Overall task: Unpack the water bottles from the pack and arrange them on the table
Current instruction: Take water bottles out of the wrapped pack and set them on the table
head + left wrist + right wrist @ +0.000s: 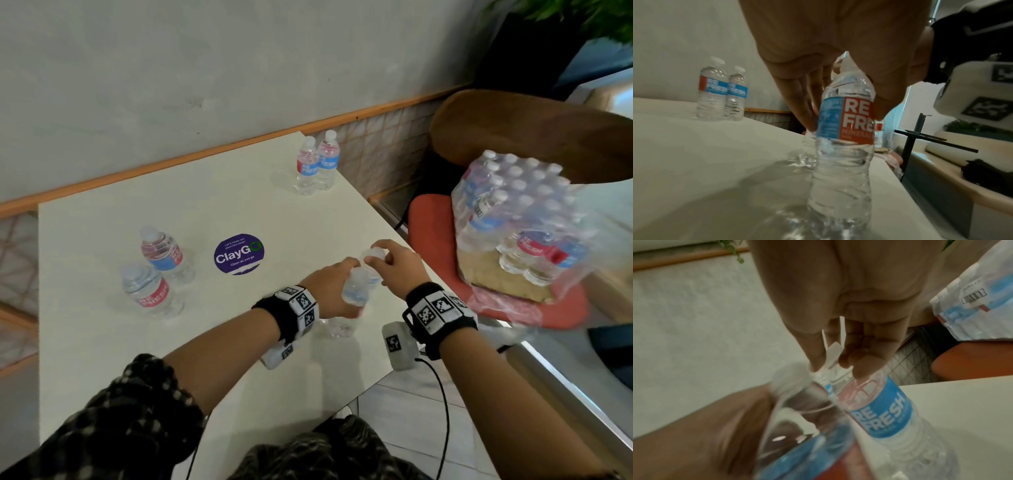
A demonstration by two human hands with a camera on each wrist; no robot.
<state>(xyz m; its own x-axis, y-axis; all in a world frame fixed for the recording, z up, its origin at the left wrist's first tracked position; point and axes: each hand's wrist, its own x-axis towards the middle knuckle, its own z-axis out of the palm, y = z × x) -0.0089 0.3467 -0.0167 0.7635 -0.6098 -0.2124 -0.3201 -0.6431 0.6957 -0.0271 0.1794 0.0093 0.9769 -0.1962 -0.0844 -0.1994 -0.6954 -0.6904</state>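
left hand holds bottle upright, cap up.

The flat white surface carries a round purple sticker with white lettering and a green ring. On it stand clear plastic water bottles with white caps and red-and-blue labels lettered in white: one pair at the far corner and another pair at the left. The shrink-wrapped pack of bottles shows the same red and blue through clear film, with tan cardboard beneath it, on an orange-red seat. Both black wristbands bear white blocks with black square-patterned markers. The sleeve is a dark plaid with pale checks. The wall is off-white, edged by an orange-brown strip.
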